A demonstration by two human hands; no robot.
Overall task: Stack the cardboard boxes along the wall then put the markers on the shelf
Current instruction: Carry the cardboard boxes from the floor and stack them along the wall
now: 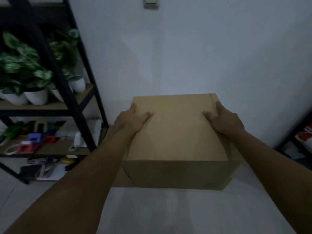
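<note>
A plain brown cardboard box point(177, 137) stands close to the white wall point(202, 56), its closed top facing me. My left hand point(133, 119) grips its upper left edge, thumb lying on the top and fingers down the side. On the upper right edge my right hand point(226, 121) grips the same way. More cardboard point(122, 179) shows low at the box's left and right sides; I cannot tell whether it is a second box underneath. The black-framed shelf point(74, 105) with wooden boards stands to the left. No marker can be made out in the dim light.
Potted plants in white pots point(36, 97) fill the shelf's upper board. Tape rolls and small red and blue items point(32, 142) lie on the board below, with papers lower down. Another dark rack point(300, 141) juts in at the right edge. Pale tiled floor point(168, 211) lies before the box.
</note>
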